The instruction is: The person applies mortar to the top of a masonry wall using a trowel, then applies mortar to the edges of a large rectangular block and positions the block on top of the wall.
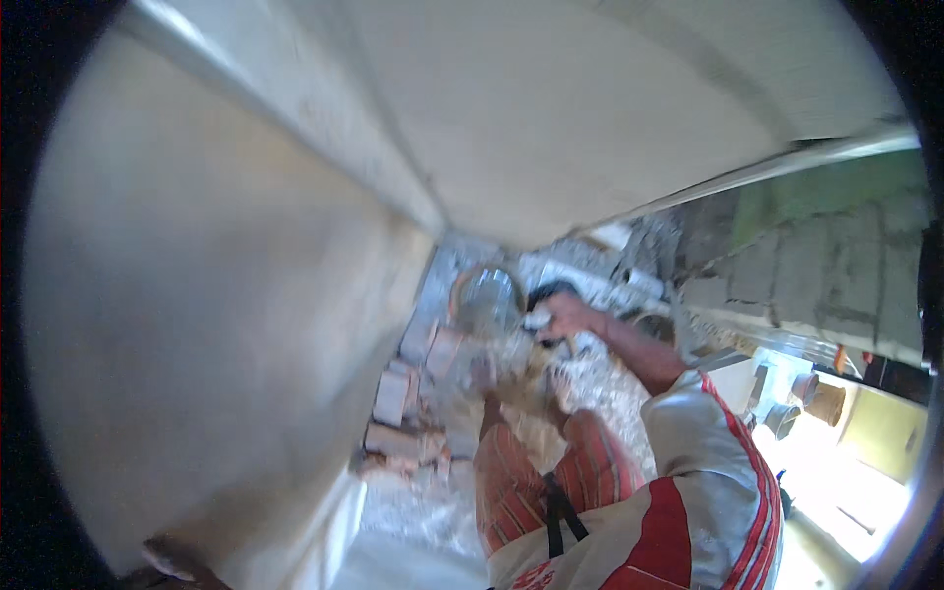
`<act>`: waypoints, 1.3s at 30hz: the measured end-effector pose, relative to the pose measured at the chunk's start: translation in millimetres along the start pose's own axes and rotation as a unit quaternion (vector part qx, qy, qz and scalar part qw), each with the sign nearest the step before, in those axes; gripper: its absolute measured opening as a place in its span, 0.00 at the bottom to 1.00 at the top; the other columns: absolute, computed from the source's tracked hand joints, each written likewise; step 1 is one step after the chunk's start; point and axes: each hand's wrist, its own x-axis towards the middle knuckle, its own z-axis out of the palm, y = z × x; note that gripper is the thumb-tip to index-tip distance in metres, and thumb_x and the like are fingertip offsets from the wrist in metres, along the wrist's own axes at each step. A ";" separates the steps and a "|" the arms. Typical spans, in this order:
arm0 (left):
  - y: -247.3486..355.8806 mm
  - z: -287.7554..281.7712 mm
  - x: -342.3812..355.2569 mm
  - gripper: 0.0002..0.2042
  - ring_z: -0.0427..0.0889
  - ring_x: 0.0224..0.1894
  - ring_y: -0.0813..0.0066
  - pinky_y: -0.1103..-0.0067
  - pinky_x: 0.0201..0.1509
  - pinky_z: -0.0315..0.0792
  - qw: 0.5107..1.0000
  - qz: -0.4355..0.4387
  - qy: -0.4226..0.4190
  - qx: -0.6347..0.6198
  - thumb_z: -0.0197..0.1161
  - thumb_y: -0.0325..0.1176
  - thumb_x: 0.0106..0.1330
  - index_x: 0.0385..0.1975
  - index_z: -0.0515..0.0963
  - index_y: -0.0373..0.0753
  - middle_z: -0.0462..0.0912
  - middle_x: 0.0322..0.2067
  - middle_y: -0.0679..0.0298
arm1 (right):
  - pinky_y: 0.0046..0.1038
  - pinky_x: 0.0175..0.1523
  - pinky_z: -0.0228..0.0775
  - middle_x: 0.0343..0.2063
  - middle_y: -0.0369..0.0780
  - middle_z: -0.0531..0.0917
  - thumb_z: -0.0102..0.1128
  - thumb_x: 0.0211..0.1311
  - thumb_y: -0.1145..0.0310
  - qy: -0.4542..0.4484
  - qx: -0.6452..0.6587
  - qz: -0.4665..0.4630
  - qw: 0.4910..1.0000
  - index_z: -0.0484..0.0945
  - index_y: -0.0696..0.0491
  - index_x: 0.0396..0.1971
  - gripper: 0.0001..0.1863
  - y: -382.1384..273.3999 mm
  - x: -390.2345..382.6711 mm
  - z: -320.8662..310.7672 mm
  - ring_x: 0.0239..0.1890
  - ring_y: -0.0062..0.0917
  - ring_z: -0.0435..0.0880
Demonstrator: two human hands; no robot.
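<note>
My right hand (562,317) is closed at the middle of the view, on or against a small white item and a dark object behind it; what exactly it grips is too blurred to tell. Just left of it is a round bucket (489,295) with a pale greyish inside and a brownish rim. My left hand (172,559) shows partly at the lower left edge, against the beige wall (216,295), fingers apparently stretched out and holding nothing visible. My bare feet (557,383) are on the dusty, debris-covered floor below the right hand.
Broken bricks (393,393) are piled along the left wall. A white pipe piece (644,282) and rubble lie behind my right arm. A low rough block wall (816,275) runs at the right, with several containers (824,403) in a bright area beyond. A pale surface (639,118) fills the top.
</note>
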 end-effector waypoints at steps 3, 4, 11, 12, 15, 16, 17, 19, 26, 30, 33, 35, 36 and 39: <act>5.0 -3.2 0.4 0.43 0.47 0.72 0.41 0.47 0.70 0.46 0.999 -0.035 -0.022 0.025 0.49 0.67 0.63 0.70 0.54 0.40 0.47 0.70 0.43 | 0.38 0.42 0.75 0.31 0.47 0.85 0.67 0.51 0.54 0.014 0.004 -0.017 1.000 0.82 0.49 0.40 0.19 -63.8 -52.1 -38.8 0.36 0.39 0.84; 3.1 -8.4 5.0 0.43 0.47 0.72 0.41 0.47 0.70 0.46 0.998 -0.036 -0.029 0.034 0.49 0.67 0.63 0.70 0.54 0.40 0.47 0.70 0.43 | 0.38 0.42 0.75 0.30 0.47 0.84 0.69 0.49 0.59 0.013 0.027 -0.023 0.999 0.82 0.49 0.40 0.18 -97.9 -77.1 -62.5 0.35 0.40 0.84; -6.6 -32.6 18.5 0.40 0.46 0.70 0.33 0.45 0.69 0.45 0.998 0.053 -0.034 0.025 0.53 0.63 0.64 0.69 0.57 0.41 0.47 0.68 0.35 | 0.35 0.37 0.72 0.27 0.45 0.83 0.68 0.51 0.58 0.077 -0.005 -0.002 0.997 0.81 0.56 0.40 0.20 -285.6 -221.9 -198.6 0.31 0.31 0.81; -8.0 -32.0 17.6 0.39 0.47 0.70 0.32 0.45 0.69 0.45 0.997 0.066 -0.046 0.019 0.53 0.62 0.64 0.69 0.59 0.41 0.48 0.68 0.34 | 0.34 0.38 0.71 0.29 0.44 0.83 0.69 0.52 0.57 0.090 -0.012 0.015 0.996 0.81 0.56 0.41 0.21 -305.7 -237.9 -216.9 0.32 0.29 0.81; -8.7 -38.3 14.9 0.36 0.48 0.70 0.32 0.45 0.69 0.45 0.994 0.080 -0.070 0.022 0.55 0.61 0.64 0.67 0.64 0.45 0.51 0.67 0.34 | 0.31 0.36 0.70 0.28 0.39 0.83 0.71 0.50 0.53 0.168 0.010 0.068 0.983 0.81 0.56 0.41 0.25 -376.6 -298.5 -265.9 0.31 0.25 0.79; -9.5 -42.2 16.4 0.36 0.48 0.70 0.32 0.45 0.69 0.45 0.994 0.082 -0.065 0.019 0.55 0.61 0.64 0.67 0.64 0.45 0.51 0.67 0.34 | 0.31 0.35 0.70 0.27 0.38 0.82 0.72 0.49 0.51 0.217 -0.025 0.064 0.974 0.81 0.56 0.40 0.25 -397.6 -320.1 -280.6 0.30 0.24 0.79; -12.3 -46.6 18.5 0.34 0.49 0.70 0.32 0.45 0.69 0.45 0.993 0.090 -0.074 0.024 0.55 0.61 0.63 0.66 0.66 0.48 0.52 0.67 0.34 | 0.30 0.34 0.70 0.26 0.36 0.81 0.72 0.47 0.50 0.263 -0.059 0.055 0.961 0.81 0.55 0.39 0.26 -418.7 -337.3 -292.3 0.29 0.23 0.78; -11.8 -47.0 17.5 0.31 0.50 0.69 0.33 0.46 0.69 0.44 0.992 0.091 -0.082 0.017 0.56 0.60 0.63 0.63 0.69 0.53 0.53 0.67 0.35 | 0.34 0.33 0.69 0.23 0.40 0.81 0.69 0.51 0.54 0.382 -0.136 0.067 0.912 0.79 0.56 0.34 0.20 -476.2 -373.7 -301.0 0.29 0.27 0.79; -16.8 -47.0 15.7 0.28 0.47 0.71 0.36 0.48 0.71 0.39 0.994 0.076 -0.080 -0.013 0.54 0.59 0.65 0.63 0.69 0.57 0.53 0.67 0.37 | 0.32 0.35 0.73 0.29 0.40 0.77 0.59 0.56 0.69 0.574 -0.545 0.186 0.582 0.74 0.54 0.44 0.15 -507.0 -352.8 -290.3 0.32 0.31 0.80; -15.8 -47.4 17.5 0.27 0.42 0.72 0.38 0.49 0.72 0.34 0.993 0.083 -0.078 -0.038 0.54 0.59 0.65 0.63 0.69 0.59 0.52 0.68 0.38 | 0.29 0.34 0.71 0.29 0.39 0.74 0.57 0.55 0.71 0.553 -0.631 0.218 0.498 0.71 0.58 0.45 0.17 -488.7 -318.9 -277.3 0.32 0.27 0.77; -16.1 -49.2 16.7 0.27 0.41 0.73 0.38 0.50 0.72 0.33 0.992 0.084 -0.081 -0.046 0.55 0.59 0.64 0.63 0.70 0.61 0.53 0.68 0.39 | 0.29 0.33 0.70 0.29 0.39 0.74 0.57 0.55 0.71 0.550 -0.619 0.247 0.503 0.72 0.58 0.46 0.17 -491.7 -305.2 -276.0 0.32 0.27 0.77; -16.2 -48.6 16.2 0.27 0.42 0.72 0.38 0.50 0.72 0.33 0.991 0.088 -0.085 -0.046 0.56 0.59 0.63 0.62 0.70 0.61 0.53 0.68 0.40 | 0.30 0.34 0.69 0.29 0.39 0.75 0.56 0.55 0.70 0.566 -0.611 0.235 0.501 0.72 0.58 0.47 0.18 -488.4 -294.3 -281.8 0.32 0.27 0.77; -15.5 -46.8 15.6 0.27 0.42 0.72 0.39 0.50 0.72 0.33 0.993 0.084 -0.074 -0.042 0.56 0.59 0.63 0.62 0.70 0.62 0.53 0.68 0.41 | 0.30 0.34 0.69 0.29 0.39 0.75 0.56 0.55 0.70 0.566 -0.612 0.235 0.500 0.72 0.58 0.47 0.18 -490.4 -289.5 -284.7 0.32 0.27 0.77; -15.0 -44.3 13.8 0.27 0.43 0.73 0.39 0.50 0.73 0.33 0.995 0.077 -0.059 -0.040 0.56 0.59 0.62 0.62 0.70 0.64 0.53 0.69 0.43 | 0.30 0.35 0.70 0.30 0.40 0.76 0.56 0.56 0.70 0.563 -0.584 0.249 0.530 0.73 0.57 0.48 0.18 -495.8 -276.2 -292.9 0.33 0.28 0.78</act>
